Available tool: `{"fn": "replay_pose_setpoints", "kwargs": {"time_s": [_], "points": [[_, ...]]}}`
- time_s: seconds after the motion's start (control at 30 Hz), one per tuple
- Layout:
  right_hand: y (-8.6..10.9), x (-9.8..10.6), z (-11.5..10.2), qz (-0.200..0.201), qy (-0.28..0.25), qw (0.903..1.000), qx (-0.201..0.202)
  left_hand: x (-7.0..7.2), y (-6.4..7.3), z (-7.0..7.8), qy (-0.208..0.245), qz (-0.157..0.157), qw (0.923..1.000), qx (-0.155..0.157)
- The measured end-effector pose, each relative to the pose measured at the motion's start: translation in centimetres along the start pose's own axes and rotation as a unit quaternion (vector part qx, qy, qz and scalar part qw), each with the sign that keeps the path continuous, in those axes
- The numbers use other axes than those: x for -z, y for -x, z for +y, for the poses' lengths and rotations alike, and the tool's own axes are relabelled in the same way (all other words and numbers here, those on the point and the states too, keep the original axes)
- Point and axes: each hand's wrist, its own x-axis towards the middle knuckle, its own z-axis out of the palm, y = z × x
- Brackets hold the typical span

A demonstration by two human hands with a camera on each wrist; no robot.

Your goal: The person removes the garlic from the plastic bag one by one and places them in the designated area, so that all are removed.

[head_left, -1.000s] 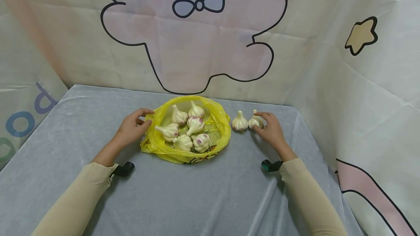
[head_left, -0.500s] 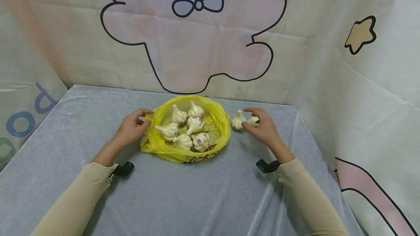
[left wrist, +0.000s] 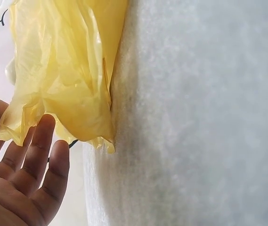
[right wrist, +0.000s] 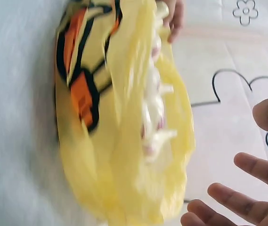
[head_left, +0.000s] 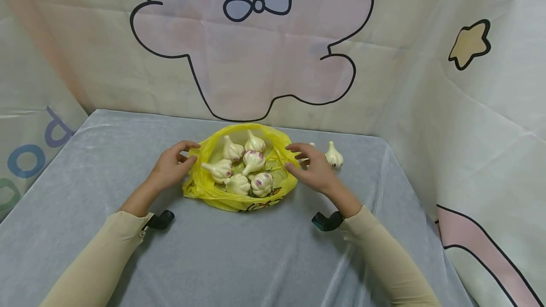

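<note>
An open yellow plastic bag (head_left: 200,190) stands on the table in the head view, with several white garlic bulbs (head_left: 254,162) inside, some streaked purple. At its left rim is my left hand (head_left: 171,166), fingers extended; in the left wrist view the fingertips (left wrist: 45,127) overlap the bag's edge. My right hand (head_left: 314,168) is at the right rim with thumb and fingers spread, holding nothing. The right wrist view shows those fingers (right wrist: 249,167) apart from each other beside the bag's mouth. Behind the right hand, one loose garlic bulb (head_left: 304,161) is mostly hidden.
Another loose garlic bulb (head_left: 334,156) stands to the right of the right hand. A grey cloth (head_left: 239,259) covers the table, with some folds at the front right. Printed curtains (head_left: 273,75) hang behind and at both sides.
My right hand has moved left, from the outer loose garlic bulb past the inner one to the bag's right rim. Both loose bulbs stay on the table; the left hand holds its place.
</note>
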Motion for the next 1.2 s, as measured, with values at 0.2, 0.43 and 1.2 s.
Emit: {"fn": "replay_pose_setpoints", "kwargs": {"time_s": [0.2,0.43,1.2], "points": [[-0.3,-1.9,-0.9,-0.041,-0.002,0.9992,0.003,-0.1,-0.1,-0.1,-0.002,0.004,1.0,0.0],[-0.7,-3.6,-1.4,-0.086,0.004,0.9962,0.009,0.0,0.0,0.0,0.001,0.001,1.0,0.0],[-1.1,-6.6,-0.9,-0.13,0.048,0.9901,0.027,-0.2,0.0,-0.6,0.002,0.007,1.0,-0.005]]}}
